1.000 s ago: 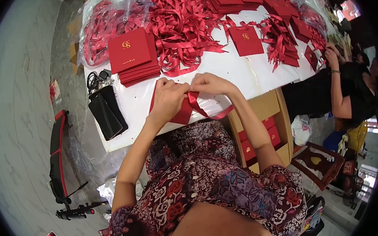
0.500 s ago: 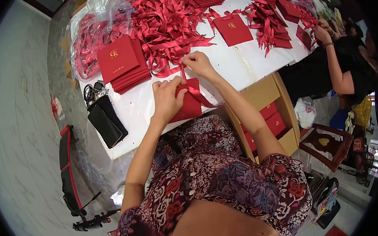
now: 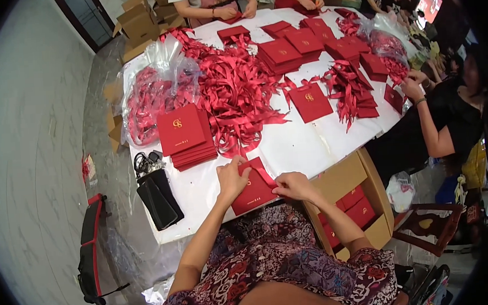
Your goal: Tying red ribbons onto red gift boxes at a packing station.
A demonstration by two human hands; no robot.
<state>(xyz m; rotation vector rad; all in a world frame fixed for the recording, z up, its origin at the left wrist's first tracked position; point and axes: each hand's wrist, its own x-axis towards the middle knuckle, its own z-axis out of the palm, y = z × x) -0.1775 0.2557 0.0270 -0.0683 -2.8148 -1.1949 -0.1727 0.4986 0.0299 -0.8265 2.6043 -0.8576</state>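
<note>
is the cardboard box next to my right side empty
No, the open cardboard box beside the right hand holds several red envelopes.
</note>
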